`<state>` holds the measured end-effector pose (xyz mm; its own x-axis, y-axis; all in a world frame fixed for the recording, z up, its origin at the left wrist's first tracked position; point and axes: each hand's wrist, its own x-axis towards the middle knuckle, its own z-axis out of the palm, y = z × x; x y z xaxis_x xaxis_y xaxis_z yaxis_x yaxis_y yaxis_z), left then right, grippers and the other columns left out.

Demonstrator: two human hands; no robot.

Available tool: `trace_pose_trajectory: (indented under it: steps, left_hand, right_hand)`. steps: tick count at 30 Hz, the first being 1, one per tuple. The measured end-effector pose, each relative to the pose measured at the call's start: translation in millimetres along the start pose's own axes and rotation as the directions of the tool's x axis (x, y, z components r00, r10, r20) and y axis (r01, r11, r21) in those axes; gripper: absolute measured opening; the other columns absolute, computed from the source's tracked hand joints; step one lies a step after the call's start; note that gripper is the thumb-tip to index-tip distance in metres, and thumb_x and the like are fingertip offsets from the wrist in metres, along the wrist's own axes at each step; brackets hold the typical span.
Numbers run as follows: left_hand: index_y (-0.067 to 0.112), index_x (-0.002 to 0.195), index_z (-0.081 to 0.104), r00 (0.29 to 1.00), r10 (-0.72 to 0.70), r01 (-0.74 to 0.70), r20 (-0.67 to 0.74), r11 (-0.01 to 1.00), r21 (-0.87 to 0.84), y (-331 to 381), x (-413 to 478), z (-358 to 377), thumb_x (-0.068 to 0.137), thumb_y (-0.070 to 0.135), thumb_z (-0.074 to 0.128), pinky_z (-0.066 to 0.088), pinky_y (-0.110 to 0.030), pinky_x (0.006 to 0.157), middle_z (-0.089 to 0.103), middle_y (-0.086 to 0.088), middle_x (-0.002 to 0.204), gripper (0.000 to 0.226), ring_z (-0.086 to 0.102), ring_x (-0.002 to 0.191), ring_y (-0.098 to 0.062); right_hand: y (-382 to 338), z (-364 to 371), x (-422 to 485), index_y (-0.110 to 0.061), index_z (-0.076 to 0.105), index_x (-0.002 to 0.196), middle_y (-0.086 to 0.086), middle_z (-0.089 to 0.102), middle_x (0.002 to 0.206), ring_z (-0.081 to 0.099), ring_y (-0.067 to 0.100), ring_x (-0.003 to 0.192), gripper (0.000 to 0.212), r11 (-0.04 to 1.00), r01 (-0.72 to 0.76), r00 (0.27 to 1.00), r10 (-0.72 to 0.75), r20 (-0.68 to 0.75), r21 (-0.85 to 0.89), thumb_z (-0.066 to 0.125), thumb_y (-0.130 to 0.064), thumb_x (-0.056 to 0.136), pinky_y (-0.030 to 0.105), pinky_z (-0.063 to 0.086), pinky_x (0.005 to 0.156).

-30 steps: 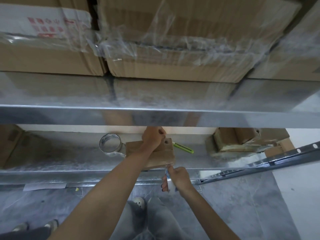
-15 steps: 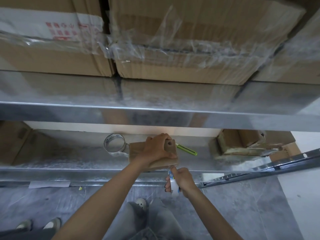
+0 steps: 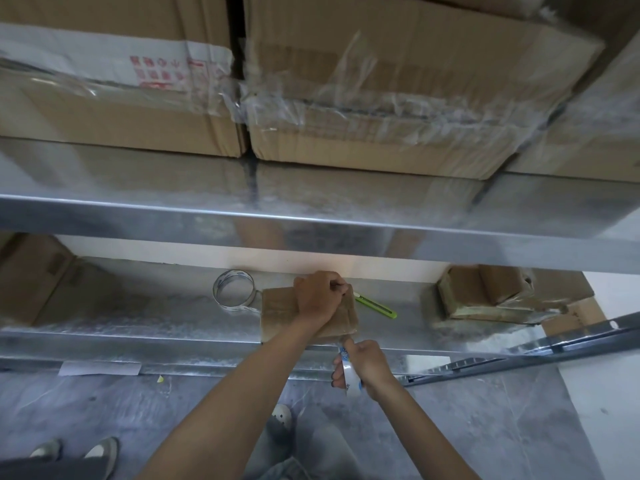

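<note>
Under the left hand (image 3: 320, 299), fingers curled over its far edge, the small box (image 3: 277, 308) sits on the shelf (image 3: 138, 317). Just below, the right hand (image 3: 369, 367) grips the tape strip (image 3: 348, 370); it is best pulled taut and straight while the box is pinned.

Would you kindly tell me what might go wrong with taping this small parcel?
The small parcel sits at the front edge of the shelf; a pull by the right hand on the tape roll below might drag it off if the left hand loosens. The green cutter lies beside the parcel, where a hand could catch it.
</note>
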<state>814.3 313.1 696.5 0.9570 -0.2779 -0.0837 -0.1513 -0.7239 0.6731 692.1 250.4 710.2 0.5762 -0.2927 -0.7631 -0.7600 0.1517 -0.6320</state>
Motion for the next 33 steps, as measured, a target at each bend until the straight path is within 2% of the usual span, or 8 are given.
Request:
trace_pose_trajectory:
  steps: [3,6,8,11,20,25,29,33]
  left_hand:
    - [0.021,0.084,0.076,0.997,0.075,-0.075,0.007,0.997,0.028,-4,2,2,0.093,0.017,0.054,0.042,-0.032,0.088,0.074,0.007,0.089,0.024,0.064,0.086,-0.012]
    - [0.017,0.105,0.066,0.9,0.283,-0.3,0.332,0.954,0.0,-16,8,-17,0.097,0.031,0.05,0.039,-0.035,0.096,0.067,-0.001,0.106,0.023,0.059,0.106,-0.02]
    - [0.013,0.149,0.027,0.745,0.279,-0.451,0.606,0.88,0.149,-26,6,-33,0.087,0.062,0.05,0.018,-0.041,0.117,0.035,-0.004,0.15,0.082,0.026,0.141,-0.02]
    - [0.014,0.149,-0.025,0.608,0.169,-0.614,0.776,0.719,0.325,-37,0,-45,0.06,0.081,0.063,-0.014,-0.038,0.117,-0.033,0.001,0.154,0.142,-0.026,0.143,-0.013]
    - [0.012,0.153,-0.01,0.547,0.045,-0.509,0.836,0.811,0.29,-7,2,-69,0.092,0.051,0.054,0.012,-0.037,0.119,-0.02,-0.005,0.16,0.097,-0.003,0.149,-0.022]
    - [0.016,0.117,0.057,0.707,0.162,-0.345,0.689,0.929,0.136,-9,-1,-84,0.097,0.037,0.041,0.047,-0.032,0.077,0.063,-0.005,0.113,0.033,0.059,0.1,-0.027]
    - [0.031,0.115,0.061,0.911,0.269,-0.373,0.311,0.86,0.349,-23,-23,-71,0.086,0.058,0.023,0.045,-0.032,0.065,0.066,0.006,0.096,0.055,0.063,0.082,-0.02]
    - [0.022,0.082,0.066,0.882,0.464,-0.427,0.082,0.712,0.558,-43,-24,-49,0.09,0.042,0.039,0.031,-0.023,0.042,0.059,0.005,0.056,0.035,0.056,0.044,-0.019]
  right_hand:
    - [1,2,0,0.007,0.06,0.063,0.019,0.058,0.046,0.056,0.028,0.04,0.049,1.0,0.005,1.0,-0.005,-0.007,0.0,0.05,-0.026,0.098,0.046,0.054,0.06]
    - [0,0,-3,0.008,0.059,0.064,0.019,0.056,0.043,0.053,0.026,0.036,0.047,0.999,0.016,1.0,-0.016,0.009,0.029,0.05,-0.024,0.098,0.04,0.052,0.053]
    - [0,-1,-4,0.008,0.059,0.063,0.019,0.056,0.044,0.054,0.026,0.036,0.05,0.999,0.02,1.0,-0.021,0.018,0.03,0.051,-0.028,0.097,0.037,0.052,0.051]
    - [1,-3,-4,0.008,0.059,0.063,0.019,0.056,0.044,0.055,0.026,0.037,0.052,1.0,0.02,1.0,-0.02,0.019,0.024,0.05,-0.029,0.098,0.038,0.052,0.052]
    - [-24,-14,-14,0.002,0.057,0.058,0.012,0.043,0.04,0.041,0.02,0.028,0.055,0.993,0.054,0.998,-0.052,-0.019,0.104,0.049,-0.037,0.096,0.024,0.038,0.04]
    - [-51,-20,-38,-0.005,0.061,0.067,0.009,0.049,0.047,0.047,0.023,0.04,0.049,0.963,0.25,0.961,-0.259,0.094,0.098,0.046,-0.04,0.098,0.032,0.045,0.054]
    - [-64,-8,-47,-0.005,0.06,0.07,0.006,0.05,0.043,0.05,0.024,0.043,0.047,0.927,0.373,0.923,-0.374,0.089,0.03,0.033,-0.025,0.103,0.028,0.043,0.051]
    - [-57,1,-46,-0.003,0.057,0.067,0.003,0.042,0.037,0.042,0.014,0.032,0.05,0.916,0.399,0.916,-0.4,0.015,0.031,0.032,-0.024,0.104,0.024,0.041,0.043]
